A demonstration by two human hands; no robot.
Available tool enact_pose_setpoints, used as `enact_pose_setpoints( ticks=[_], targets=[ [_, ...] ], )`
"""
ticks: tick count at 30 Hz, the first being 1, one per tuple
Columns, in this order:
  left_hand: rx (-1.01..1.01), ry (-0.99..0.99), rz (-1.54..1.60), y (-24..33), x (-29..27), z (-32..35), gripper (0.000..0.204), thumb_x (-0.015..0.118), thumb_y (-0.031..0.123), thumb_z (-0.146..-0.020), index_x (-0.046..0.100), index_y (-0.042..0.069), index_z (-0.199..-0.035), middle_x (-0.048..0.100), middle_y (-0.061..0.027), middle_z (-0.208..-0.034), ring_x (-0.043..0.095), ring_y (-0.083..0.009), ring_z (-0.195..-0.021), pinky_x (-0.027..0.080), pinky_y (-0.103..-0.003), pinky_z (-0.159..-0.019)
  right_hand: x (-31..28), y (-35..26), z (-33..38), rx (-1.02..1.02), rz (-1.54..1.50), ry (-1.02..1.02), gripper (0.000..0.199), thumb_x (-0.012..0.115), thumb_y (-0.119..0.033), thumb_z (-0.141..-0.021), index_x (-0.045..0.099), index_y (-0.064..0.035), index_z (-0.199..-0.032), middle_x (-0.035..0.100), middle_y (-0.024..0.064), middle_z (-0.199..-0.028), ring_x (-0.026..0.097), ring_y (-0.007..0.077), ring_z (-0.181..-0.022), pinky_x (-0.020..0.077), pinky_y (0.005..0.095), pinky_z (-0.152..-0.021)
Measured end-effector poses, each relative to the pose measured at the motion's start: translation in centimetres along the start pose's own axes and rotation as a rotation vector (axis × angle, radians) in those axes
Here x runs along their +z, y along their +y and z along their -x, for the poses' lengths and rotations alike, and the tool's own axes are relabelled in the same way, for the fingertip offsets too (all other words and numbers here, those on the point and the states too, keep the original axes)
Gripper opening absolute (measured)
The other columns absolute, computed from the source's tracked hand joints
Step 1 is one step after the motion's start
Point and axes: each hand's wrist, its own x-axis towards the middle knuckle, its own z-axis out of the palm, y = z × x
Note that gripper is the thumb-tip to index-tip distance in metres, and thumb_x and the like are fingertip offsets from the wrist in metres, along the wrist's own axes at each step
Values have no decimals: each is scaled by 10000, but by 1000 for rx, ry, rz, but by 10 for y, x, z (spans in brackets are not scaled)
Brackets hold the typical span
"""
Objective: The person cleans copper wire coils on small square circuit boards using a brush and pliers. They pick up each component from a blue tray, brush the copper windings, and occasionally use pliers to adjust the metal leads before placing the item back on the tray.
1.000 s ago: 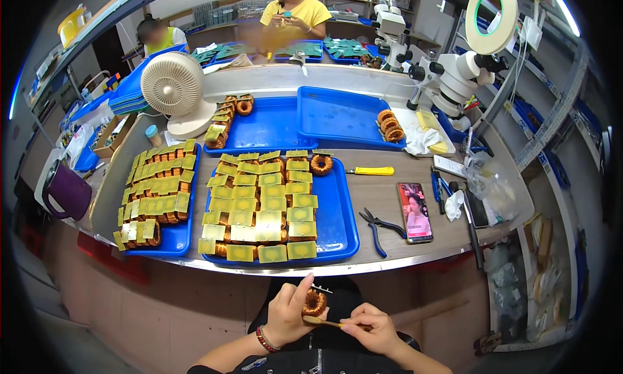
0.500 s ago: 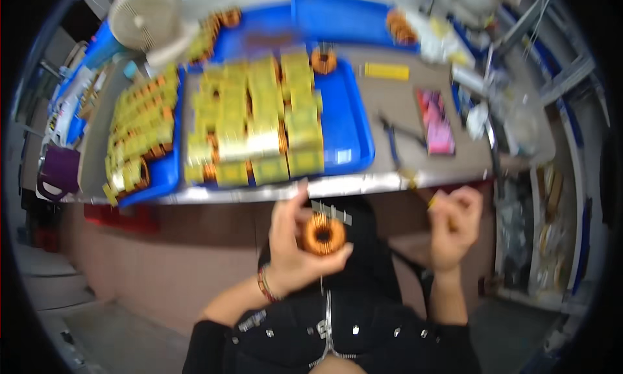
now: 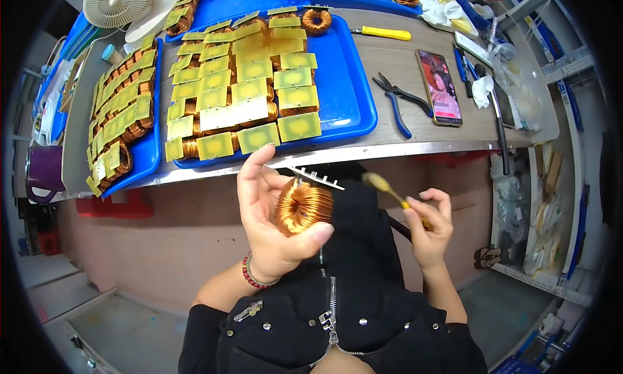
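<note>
My left hand (image 3: pixel 263 224) grips a ring-shaped copper coil (image 3: pixel 310 208) between thumb and fingers, in front of the table edge. A thin plate (image 3: pixel 317 178) with small pegs along it sits tilted at the coil's top. In my right hand (image 3: pixel 433 231) is a small brush (image 3: pixel 392 193) with a yellow handle, pinched between thumb and fingers. Its bristly tip points left toward the coil and stays apart from it. Beyond my hands, a blue tray (image 3: pixel 350 82) carries rows of copper coils topped with yellowish plates (image 3: pixel 258 137).
Another blue tray (image 3: pixel 158 147) of coils stands at the left. Right of the middle tray lie a yellow-handled cutter (image 3: pixel 386 33), pliers (image 3: pixel 403 101) and a lit phone (image 3: pixel 441 91). A white fan (image 3: pixel 117 4) is at the far left, a purple mug (image 3: pixel 44 171) at the table's left edge.
My right hand has moved slightly left and turned, bringing the brush into clear view near the coil. My left hand has shifted left and raised the coil, which is now turned.
</note>
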Motion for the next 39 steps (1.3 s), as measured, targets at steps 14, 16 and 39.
enact_pose_setpoints(
  ticks=[14,16,39],
  targets=[
    [349,-208,-606,-1,1,-4,993,838,135,-524,210,-19,-1279,357,-109,-1072,531,-128,-800,507,-222,-707,-1,-5,-24,0,-161,2,161,640,-40,-796,646,14,-947,458,64,-1018,480,67,-729,399,179,-624],
    [293,-217,-652,1,2,-3,1048,834,161,-517,155,-9,-1297,371,-91,-987,550,-146,-805,503,-245,-728,2,-4,-26,-4,-201,6,164,635,-41,-801,644,12,-956,458,64,-1023,475,65,-730,390,172,-624],
    [-690,-109,443,-13,28,-25,573,243,423,-934,214,76,-1389,526,-212,-1117,521,-230,-963,407,-287,-781,11,-14,-50,9,-592,-12,180,605,-71,-833,614,25,-985,456,63,-1023,460,63,-695,383,172,-602]
  ],
)
